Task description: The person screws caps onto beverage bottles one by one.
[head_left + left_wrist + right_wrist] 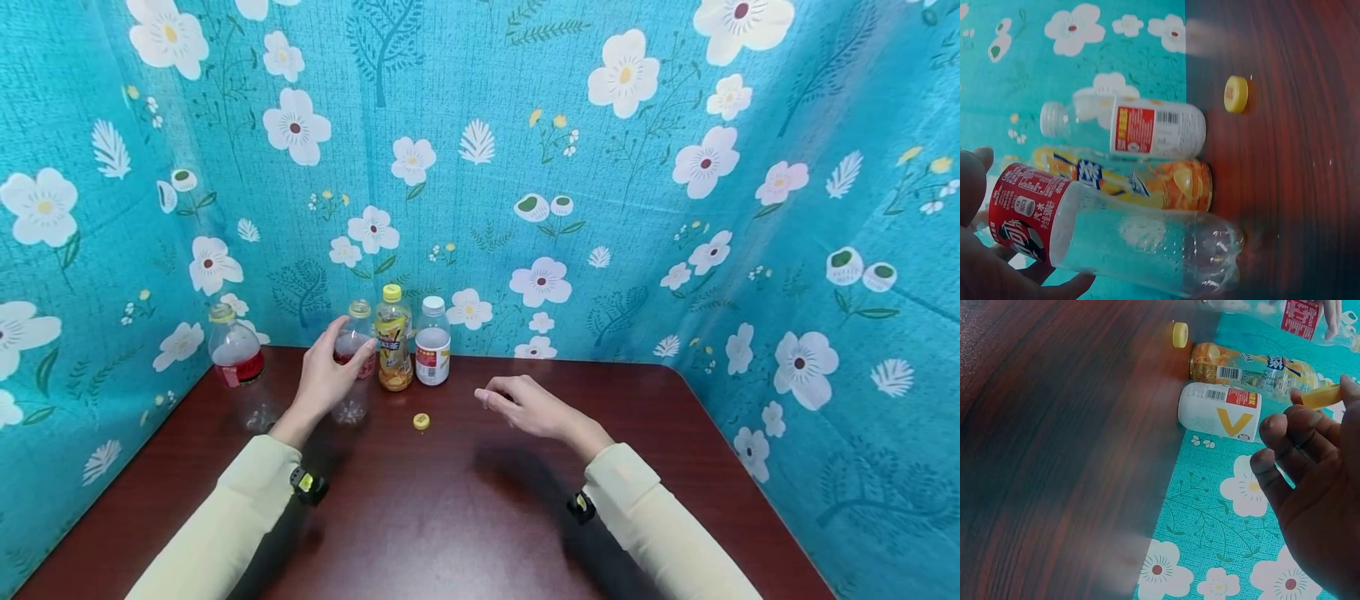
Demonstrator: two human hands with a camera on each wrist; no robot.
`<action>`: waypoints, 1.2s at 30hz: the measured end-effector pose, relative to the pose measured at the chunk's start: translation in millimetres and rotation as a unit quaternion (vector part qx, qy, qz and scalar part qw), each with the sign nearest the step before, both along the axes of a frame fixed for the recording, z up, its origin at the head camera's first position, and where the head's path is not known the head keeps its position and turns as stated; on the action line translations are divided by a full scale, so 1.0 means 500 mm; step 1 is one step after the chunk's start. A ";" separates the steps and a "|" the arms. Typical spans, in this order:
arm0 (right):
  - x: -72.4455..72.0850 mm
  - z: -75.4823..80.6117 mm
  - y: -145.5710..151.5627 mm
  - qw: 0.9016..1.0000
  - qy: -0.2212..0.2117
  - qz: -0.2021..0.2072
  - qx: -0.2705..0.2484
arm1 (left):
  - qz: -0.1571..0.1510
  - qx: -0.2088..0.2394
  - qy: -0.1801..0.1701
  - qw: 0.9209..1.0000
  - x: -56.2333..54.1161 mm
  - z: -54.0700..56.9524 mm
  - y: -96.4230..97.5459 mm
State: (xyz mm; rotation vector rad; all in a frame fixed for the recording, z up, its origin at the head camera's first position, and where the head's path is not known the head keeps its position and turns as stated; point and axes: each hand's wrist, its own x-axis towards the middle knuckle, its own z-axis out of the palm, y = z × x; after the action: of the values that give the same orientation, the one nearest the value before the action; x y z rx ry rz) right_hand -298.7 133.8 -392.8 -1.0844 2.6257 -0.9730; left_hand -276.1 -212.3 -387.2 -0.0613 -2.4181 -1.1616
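My left hand (328,375) grips a clear plastic soda bottle (1141,240) around its red label, with thumb and fingers on opposite sides. The bottle stands upright at the back of the table and looks drained. To the right of it, my right hand (536,407) hovers over the table. In the right wrist view, thumb and index finger pinch a yellow bottle cap (1321,397), the other fingers loosely bent. Another yellow cap (422,422) lies on the table in front of the bottles.
Beside the held bottle stand a yellow-capped iced tea bottle (393,342) and a white-capped bottle (432,346). A second red-labelled clear bottle (238,367) is at the far left. Floral blue curtain (465,183) borders the dark wooden table (420,517).
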 end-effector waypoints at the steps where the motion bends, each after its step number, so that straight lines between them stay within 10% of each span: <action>1: 0.000 0.000 0.001 1.000 0.000 -0.001 -0.002 | -0.004 -0.002 -0.002 1.000 0.003 0.001 0.005; 36: 0.018 0.064 -0.002 0.998 0.036 0.026 -0.035 | -0.081 -0.045 0.025 0.995 0.042 -0.008 0.072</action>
State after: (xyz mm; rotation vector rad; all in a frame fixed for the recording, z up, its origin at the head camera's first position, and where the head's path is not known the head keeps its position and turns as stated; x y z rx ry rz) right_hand -289.5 132.5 -360.9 -1.2182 2.6227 -1.0402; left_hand -255.2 -176.1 -391.1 -0.3155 -2.4566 -1.1048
